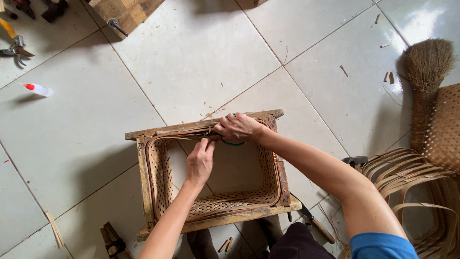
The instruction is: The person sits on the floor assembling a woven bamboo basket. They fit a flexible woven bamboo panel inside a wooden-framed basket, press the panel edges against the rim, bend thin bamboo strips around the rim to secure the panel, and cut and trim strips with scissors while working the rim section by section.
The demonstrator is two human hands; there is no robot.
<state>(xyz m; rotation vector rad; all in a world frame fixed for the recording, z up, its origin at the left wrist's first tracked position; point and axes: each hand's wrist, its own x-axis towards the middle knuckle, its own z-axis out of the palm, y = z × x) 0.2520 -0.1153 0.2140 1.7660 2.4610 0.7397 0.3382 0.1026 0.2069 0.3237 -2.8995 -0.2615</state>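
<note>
While pressed on basket rim [158, 136], fingers of right hand [238, 127] and left hand [199, 163] together.

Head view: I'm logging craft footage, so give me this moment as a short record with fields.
Setting: pale tiled floor
Work piece: woven basket seated inside a rectangular wooden frame
Left hand: pinching the basket's rim strip at the far side
Right hand: pressing on the far rim, fingers around something green, kind unclear
Nearby: brush, bent strips, small glue bottle, pliers
</note>
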